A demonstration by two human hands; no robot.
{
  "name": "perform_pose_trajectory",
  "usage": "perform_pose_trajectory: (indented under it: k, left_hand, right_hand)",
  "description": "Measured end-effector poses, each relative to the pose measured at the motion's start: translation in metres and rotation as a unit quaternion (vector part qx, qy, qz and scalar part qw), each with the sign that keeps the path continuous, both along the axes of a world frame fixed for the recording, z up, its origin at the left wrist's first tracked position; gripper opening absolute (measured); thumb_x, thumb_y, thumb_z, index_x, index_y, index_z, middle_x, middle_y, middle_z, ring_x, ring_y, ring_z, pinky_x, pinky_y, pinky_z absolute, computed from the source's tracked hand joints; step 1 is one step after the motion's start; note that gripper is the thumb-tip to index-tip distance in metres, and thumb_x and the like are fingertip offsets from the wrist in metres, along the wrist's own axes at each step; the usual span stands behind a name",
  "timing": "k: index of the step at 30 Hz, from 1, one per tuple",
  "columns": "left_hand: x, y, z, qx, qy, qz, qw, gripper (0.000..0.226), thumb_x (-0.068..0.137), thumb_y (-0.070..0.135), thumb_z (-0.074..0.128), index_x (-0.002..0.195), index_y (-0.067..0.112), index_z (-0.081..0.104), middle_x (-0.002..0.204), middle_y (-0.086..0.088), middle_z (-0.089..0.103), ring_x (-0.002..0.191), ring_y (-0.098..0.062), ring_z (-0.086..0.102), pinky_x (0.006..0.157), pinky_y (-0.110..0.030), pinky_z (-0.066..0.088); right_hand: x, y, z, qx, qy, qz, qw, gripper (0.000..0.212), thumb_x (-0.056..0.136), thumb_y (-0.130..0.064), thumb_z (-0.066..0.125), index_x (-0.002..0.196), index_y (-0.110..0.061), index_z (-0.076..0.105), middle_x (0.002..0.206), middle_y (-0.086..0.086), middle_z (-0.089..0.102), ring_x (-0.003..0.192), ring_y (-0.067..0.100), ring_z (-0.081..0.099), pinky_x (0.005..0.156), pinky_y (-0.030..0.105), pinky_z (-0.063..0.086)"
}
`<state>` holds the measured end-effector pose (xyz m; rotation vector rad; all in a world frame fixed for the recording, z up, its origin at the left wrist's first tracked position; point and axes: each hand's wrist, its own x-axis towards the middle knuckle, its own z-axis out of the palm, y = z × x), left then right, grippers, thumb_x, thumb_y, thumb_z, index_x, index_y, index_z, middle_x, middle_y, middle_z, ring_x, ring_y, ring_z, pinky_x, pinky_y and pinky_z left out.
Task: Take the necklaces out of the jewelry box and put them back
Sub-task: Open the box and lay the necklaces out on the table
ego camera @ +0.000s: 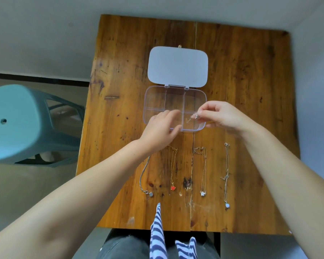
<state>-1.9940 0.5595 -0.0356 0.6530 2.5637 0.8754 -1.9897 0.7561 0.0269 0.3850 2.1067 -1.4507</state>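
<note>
While the lid's flipped up, here's how it all sits:

Jewelry box (153, 101): clear plastic with dividers, middle of the frame on the wooden table (241, 75), white lid (177, 65) lying open toward the top.
Held necklace (194, 116): small blurry shiny bit, hanging over the lower right compartment of the box.
Right hand (221, 114): fingertips pinching that held necklace, just right of centre.
Left hand (160, 128): resting on the box's near edge, fingers reaching into it; can't tell if they've got hold of anything.
Laid-out necklaces: four in a row below the box, stretched top to bottom, apart from each other. Left to right: silver chain (144, 176) partly under the left forearm, gold chain with red heart (173, 187), chain with pale cluster pendant (203, 193), chain with whitish bead (227, 205).
Striped cloth (157, 230): blue and white, bottom centre, over the table's near edge.
Teal plastic stool (17, 124): left side of the frame, on the floor.
</note>
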Motion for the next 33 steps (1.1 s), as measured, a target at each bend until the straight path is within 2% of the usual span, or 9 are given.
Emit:
perform_pose_trajectory:
  k: [3, 6, 9, 13, 16, 20, 23, 28, 33]
  left_hand:
    - [-0.002, 0.014, 0.025, 0.113, -0.074, -0.005, 0.991, 0.045, 0.093, 0.017, 0.050, 0.137, 0.015, 0.041, 0.143, -0.003, 0.044, 0.131, -0.014, 0.038, 0.107, -0.028, 0.032]
    - [-0.002, 0.028, 0.050, 0.173, -0.170, -0.012, 0.970, 0.020, 0.093, 0.028, 0.051, 0.103, 0.017, 0.065, 0.101, 0.002, 0.068, 0.094, -0.006, 0.058, 0.083, -0.028, 0.045]
    - [0.000, 0.029, 0.062, 0.183, -0.218, -0.013, 0.958, 0.027, 0.094, 0.033, 0.051, 0.082, 0.014, 0.066, 0.068, 0.000, 0.067, 0.066, -0.009, 0.058, 0.072, -0.034, 0.052]
    - [0.001, 0.021, 0.064, 0.212, -0.216, 0.021, 0.953, 0.023, 0.094, 0.024, 0.052, 0.082, 0.020, 0.070, 0.056, 0.009, 0.060, 0.053, 0.002, 0.052, 0.057, -0.010, 0.045]
    - [0.003, 0.020, 0.065, 0.203, -0.226, 0.031, 0.952, 0.024, 0.093, 0.026, 0.052, 0.077, 0.024, 0.070, 0.053, 0.011, 0.060, 0.054, 0.000, 0.053, 0.059, -0.009, 0.047]
    - [0.014, 0.034, 0.063, 0.200, -0.218, 0.048, 0.954, 0.022, 0.090, 0.022, 0.055, 0.075, 0.015, 0.069, 0.061, 0.005, 0.063, 0.061, -0.008, 0.057, 0.073, -0.031, 0.055]
    - [0.031, 0.048, 0.063, 0.212, -0.239, 0.061, 0.946, 0.019, 0.090, 0.022, 0.055, 0.076, 0.016, 0.066, 0.070, 0.002, 0.066, 0.067, -0.011, 0.059, 0.075, -0.033, 0.055]
    - [0.060, 0.070, 0.067, 0.320, -0.386, 0.116, 0.858, 0.014, 0.094, 0.013, 0.047, 0.081, 0.014, 0.054, 0.087, -0.003, 0.066, 0.085, -0.017, 0.063, 0.086, -0.037, 0.052]
    - [0.089, 0.090, 0.064, 0.197, -0.294, -0.054, 0.934, 0.037, 0.088, 0.003, 0.043, 0.120, 0.019, 0.051, 0.120, 0.004, 0.058, 0.113, -0.009, 0.053, 0.088, -0.018, 0.044]
  right_hand:
    - [0.014, 0.007, 0.013, -0.209, -0.042, -0.053, 0.976, 0.012, 0.093, -0.014, 0.056, 0.083, -0.018, 0.061, 0.097, 0.007, 0.075, 0.095, 0.021, 0.071, 0.078, 0.030, 0.057]
    - [0.026, 0.007, 0.022, -0.283, -0.036, -0.082, 0.955, 0.009, 0.090, -0.012, 0.056, 0.083, -0.016, 0.060, 0.086, 0.007, 0.074, 0.082, 0.019, 0.071, 0.068, 0.026, 0.057]
    - [0.039, 0.010, 0.027, -0.299, -0.017, -0.116, 0.947, 0.011, 0.094, -0.010, 0.052, 0.095, -0.013, 0.062, 0.078, 0.003, 0.071, 0.068, 0.011, 0.067, 0.057, 0.020, 0.055]
    - [0.062, 0.017, 0.028, -0.285, 0.007, -0.168, 0.943, 0.019, 0.094, -0.008, 0.051, 0.108, -0.010, 0.064, 0.085, 0.001, 0.074, 0.066, 0.005, 0.065, 0.052, 0.014, 0.051]
    - [0.084, 0.022, 0.025, -0.266, 0.023, -0.215, 0.939, 0.019, 0.093, -0.003, 0.052, 0.105, -0.009, 0.066, 0.093, 0.004, 0.076, 0.073, 0.007, 0.070, 0.057, 0.014, 0.054]
    - [0.116, 0.027, 0.020, -0.262, 0.030, -0.269, 0.926, 0.021, 0.091, 0.003, 0.052, 0.104, -0.008, 0.065, 0.088, 0.002, 0.075, 0.075, 0.008, 0.071, 0.058, 0.015, 0.055]
    - [0.141, 0.031, 0.018, -0.262, 0.039, -0.307, 0.914, 0.024, 0.090, 0.005, 0.054, 0.106, -0.010, 0.065, 0.088, 0.001, 0.073, 0.075, 0.008, 0.070, 0.057, 0.015, 0.054]
    - [0.179, 0.038, 0.019, -0.228, 0.049, -0.340, 0.911, 0.032, 0.088, 0.004, 0.057, 0.115, -0.013, 0.059, 0.097, 0.009, 0.069, 0.080, 0.012, 0.071, 0.061, 0.017, 0.055]
    - [0.199, 0.053, 0.029, -0.175, 0.064, -0.283, 0.941, 0.038, 0.087, -0.004, 0.062, 0.122, -0.017, 0.054, 0.090, 0.007, 0.076, 0.082, 0.015, 0.072, 0.062, 0.018, 0.054]
